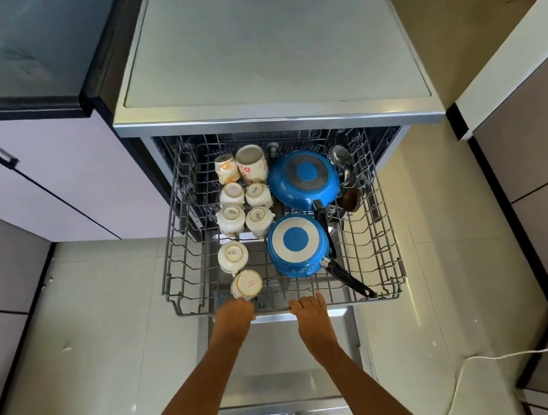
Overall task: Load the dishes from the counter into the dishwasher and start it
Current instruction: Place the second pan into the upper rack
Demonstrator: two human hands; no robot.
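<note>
1. Both hands sit on the front rail of the pulled-out wire rack [181, 253]: the left hand [235, 313] has its fingers curled over the rail just below the nearest cup, and the right hand [309, 308] grips the same rail a little to the right, knuckles up.
2. Behind the rack stands the dishwasher [267, 53], with a flat grey top, and its open door [284, 361] lies lowered under the forearms.
3. On the left side of the rack, white cups [232, 217] stand upside down in two short rows, bases up, with one more cup [233, 255] alone nearer the front and an orange-rimmed cup [247, 283] closest to the left hand.
4. At the far end of those rows are a floral mug [253, 165] and a small orange-patterned cup [226, 168], both tilted.
5. To the right, two blue pans lie face down: the far pan [303, 179] and the near pan [296, 244], whose black handle [351, 282] points toward the front right corner.
6. Beside the far pan, a steel ladle [340, 157] and a small brown bowl [349, 199] rest against the rack's right side.
7. A white cable [525, 350] trails across the tiled floor at the right.
</note>
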